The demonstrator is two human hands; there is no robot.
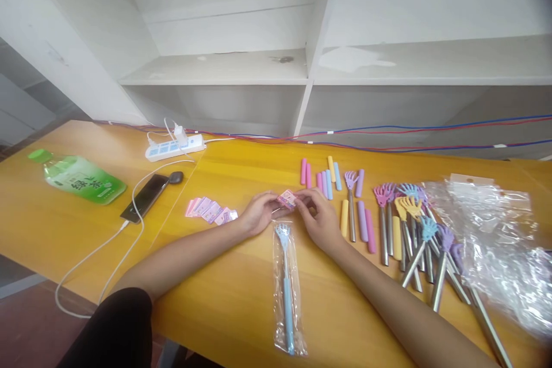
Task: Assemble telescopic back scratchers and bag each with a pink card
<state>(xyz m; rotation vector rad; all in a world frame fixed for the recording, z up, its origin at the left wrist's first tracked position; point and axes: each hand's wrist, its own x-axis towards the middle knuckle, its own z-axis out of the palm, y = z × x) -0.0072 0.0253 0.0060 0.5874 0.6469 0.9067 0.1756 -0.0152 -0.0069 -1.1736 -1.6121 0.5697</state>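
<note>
A small pink printed card (287,199) is pinched between my left hand (262,213) and my right hand (318,215). Just below it on the table lies a light blue back scratcher (287,305) with a claw-shaped head, inside a clear plastic bag (298,322). The bag's top end reaches close under my hands; whether it touches the card I cannot tell. Beside my left forearm, several pink and purple cards (210,211) lie overlapping in a row. A purple-headed back scratcher (352,207) with a bare metal rod rests to the right of my right hand.
Coloured handle sleeves (363,221) lie right of centre. Farther right are a heap of metal-rod back scratchers (414,241) and a pile of clear bags (495,230). A green-capped bottle (80,177), a phone (145,198) with a cable and a power strip (176,147) occupy the left.
</note>
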